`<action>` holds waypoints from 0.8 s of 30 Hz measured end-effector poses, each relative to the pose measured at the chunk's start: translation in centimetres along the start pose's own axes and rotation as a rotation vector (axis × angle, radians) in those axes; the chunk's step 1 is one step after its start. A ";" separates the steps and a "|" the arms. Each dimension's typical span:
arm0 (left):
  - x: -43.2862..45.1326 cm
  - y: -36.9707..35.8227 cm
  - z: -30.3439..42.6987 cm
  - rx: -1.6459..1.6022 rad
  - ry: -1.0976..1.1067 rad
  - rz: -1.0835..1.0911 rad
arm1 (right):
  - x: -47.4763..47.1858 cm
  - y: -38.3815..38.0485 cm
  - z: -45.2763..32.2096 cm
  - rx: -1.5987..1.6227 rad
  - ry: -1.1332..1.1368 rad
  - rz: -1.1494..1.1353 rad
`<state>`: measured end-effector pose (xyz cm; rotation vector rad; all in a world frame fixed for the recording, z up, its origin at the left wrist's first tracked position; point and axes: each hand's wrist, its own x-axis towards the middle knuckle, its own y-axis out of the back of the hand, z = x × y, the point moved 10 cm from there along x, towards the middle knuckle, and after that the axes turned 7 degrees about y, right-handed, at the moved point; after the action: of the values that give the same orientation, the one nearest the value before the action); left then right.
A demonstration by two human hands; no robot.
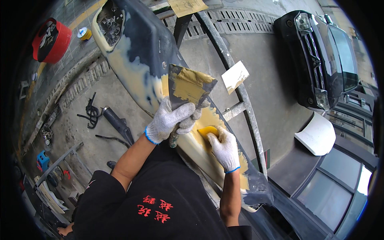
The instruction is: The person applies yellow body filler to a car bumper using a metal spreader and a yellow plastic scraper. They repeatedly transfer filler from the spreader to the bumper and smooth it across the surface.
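Observation:
My gloved left hand (172, 120) grips the handle of a broad putty knife (192, 87), its blade raised above the work and coated with yellow body filler. A small yellow plastic spreader (207, 130) is pinched in my gloved right hand (225, 147), its edge at the filler on a car bumper (141, 33). The bumper slants across the view below both hands. Its surface is dark in places and sanded pale in others, with fresh yellow filler (211, 115) along the middle. Part of the bumper is hidden behind my hands and the blade.
A metal stand (250, 120) runs under the bumper, with a filler-smeared white card (235, 75) on it. Leftward are a red tub (63, 42), a can (85, 34) and a muffler (117, 121). A dark car (324, 60) stands right. Another person's hand (64, 230) shows lower left.

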<state>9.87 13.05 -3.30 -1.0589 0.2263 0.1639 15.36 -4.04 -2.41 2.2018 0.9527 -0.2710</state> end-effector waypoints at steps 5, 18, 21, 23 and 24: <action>0.1 0.0 -0.1 -0.008 -0.012 -0.016 | -0.8 0.2 -1.8 -0.014 0.062 0.004; -0.4 -0.2 0.5 0.011 -0.011 0.063 | -1.2 3.0 -3.3 0.233 -0.055 0.051; -0.1 -0.5 0.6 0.041 -0.015 0.045 | 2.1 3.3 -0.1 0.180 0.008 0.109; -0.1 -0.2 0.6 0.055 -0.022 0.052 | 3.1 2.3 1.0 0.147 -0.013 0.060; -0.1 -0.2 0.6 0.050 -0.024 0.050 | 3.5 1.7 1.3 0.133 -0.022 0.031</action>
<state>9.85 13.50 -2.83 -1.0017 0.2342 0.2146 19.15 -3.87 -4.00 2.3277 0.9106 -0.3522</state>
